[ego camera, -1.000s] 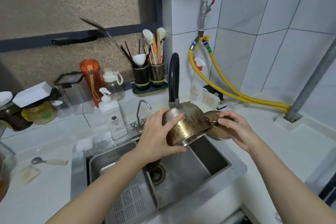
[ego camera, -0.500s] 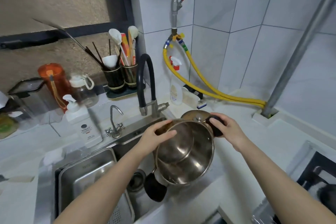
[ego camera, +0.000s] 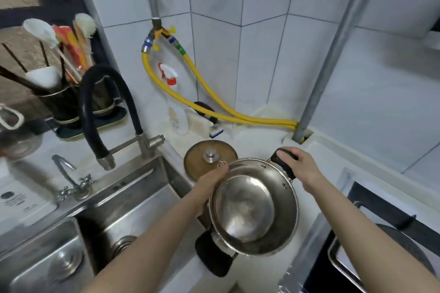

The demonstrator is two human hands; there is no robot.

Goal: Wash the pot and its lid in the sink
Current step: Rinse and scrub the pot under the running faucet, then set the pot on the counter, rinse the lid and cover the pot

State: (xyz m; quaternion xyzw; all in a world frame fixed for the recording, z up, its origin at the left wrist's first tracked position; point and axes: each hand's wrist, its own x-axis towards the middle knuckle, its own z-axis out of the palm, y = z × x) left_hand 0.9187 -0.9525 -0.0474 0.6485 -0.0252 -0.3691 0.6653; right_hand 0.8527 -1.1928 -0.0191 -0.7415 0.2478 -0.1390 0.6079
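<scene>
The pot [ego camera: 253,207] is held tilted over the counter edge, just right of the sink [ego camera: 123,209]. Its left wall is cupped by the left hand [ego camera: 209,183]; its far handle is gripped by the right hand [ego camera: 298,165]. It should be kept level and swung left, clear of the faucet [ego camera: 104,112]. The lid [ego camera: 210,158] lies behind the pot.

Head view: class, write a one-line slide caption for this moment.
Both hands hold the steel pot open side up beside the sink, right hand gripping one black handle; the lid lies on the counter behind.

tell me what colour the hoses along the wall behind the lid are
Yellow hoses, clearest in the head view.
</scene>
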